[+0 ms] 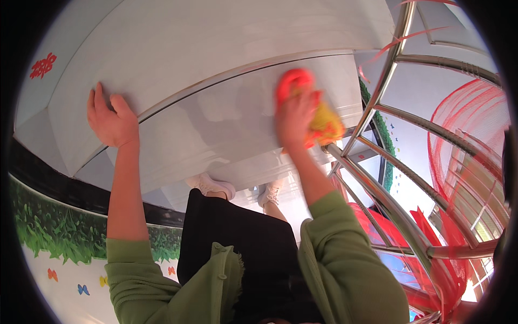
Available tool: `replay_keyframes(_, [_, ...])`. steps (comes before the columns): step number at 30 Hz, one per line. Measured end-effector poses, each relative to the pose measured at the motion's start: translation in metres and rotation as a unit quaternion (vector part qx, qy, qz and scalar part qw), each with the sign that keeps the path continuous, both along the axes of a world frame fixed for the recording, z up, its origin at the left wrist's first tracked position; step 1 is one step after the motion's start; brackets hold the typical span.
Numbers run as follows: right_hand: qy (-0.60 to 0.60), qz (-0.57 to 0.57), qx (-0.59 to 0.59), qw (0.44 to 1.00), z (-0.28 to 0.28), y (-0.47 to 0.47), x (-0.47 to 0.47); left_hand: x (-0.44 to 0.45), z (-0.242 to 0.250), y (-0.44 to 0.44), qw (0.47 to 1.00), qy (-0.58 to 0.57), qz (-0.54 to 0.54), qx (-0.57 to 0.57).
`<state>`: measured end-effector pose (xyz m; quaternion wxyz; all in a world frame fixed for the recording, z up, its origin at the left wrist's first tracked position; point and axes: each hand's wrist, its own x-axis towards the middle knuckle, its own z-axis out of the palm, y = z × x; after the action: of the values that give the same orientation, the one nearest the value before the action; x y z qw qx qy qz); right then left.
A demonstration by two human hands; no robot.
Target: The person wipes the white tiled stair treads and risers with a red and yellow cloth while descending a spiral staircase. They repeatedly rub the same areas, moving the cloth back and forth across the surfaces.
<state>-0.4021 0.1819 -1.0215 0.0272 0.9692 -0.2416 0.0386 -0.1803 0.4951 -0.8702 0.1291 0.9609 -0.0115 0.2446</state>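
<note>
My right hand [295,117] presses a red and yellow cloth [330,121] onto a glossy white stair tread [238,109], close to the railing side. Both the hand and the cloth are blurred. To the left, my left hand [113,117] rests on the surface of the higher white step [226,40], near its front edge. Its fingers are partly bent and it holds nothing. A dark line [243,75] runs where the two steps meet. My feet, in pale lace-up shoes [214,186], stand lower down.
A stainless steel stair railing [388,77] rises on the right, wound with red mesh ribbon [449,227]. Along the left runs a black skirting [52,174] below a wall with a grass decal [64,227] and butterfly stickers [83,289]. A red paper cutout [43,65] lies farther up.
</note>
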Motion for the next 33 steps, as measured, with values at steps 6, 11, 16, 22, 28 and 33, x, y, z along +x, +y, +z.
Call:
replay_keyframes(6, [-0.028, 0.262, 0.188, 0.946, 0.010, 0.036, -0.049, -0.002, 0.007, -0.005, 1.000, 0.003, -0.002, 0.005])
replay_keyframes(11, [0.026, -0.037, 0.118, 0.992, 0.009, -0.130, -0.001, -0.001, 0.003, -0.001, 1.000, 0.006, 0.001, 0.012])
replay_keyframes(16, [0.024, -0.276, 0.071, 0.958, -0.003, -0.157, 0.065, -0.001, -0.001, 0.004, 1.000, -0.012, -0.018, 0.018])
replay_keyframes(22, [-0.021, 0.089, 0.138, 0.986, 0.000, 0.073, -0.002, 0.000, -0.001, 0.004, 1.000, -0.013, -0.022, 0.006])
replay_keyframes(28, [0.044, 0.114, 0.181, 0.976, -0.011, 0.013, -0.066, 0.004, -0.001, 0.006, 0.999, -0.025, -0.030, 0.021])
replay_keyframes(33, [0.099, -0.217, 0.003, 0.971, -0.008, -0.131, -0.048, 0.005, 0.001, 0.004, 0.999, -0.020, -0.035, 0.017])
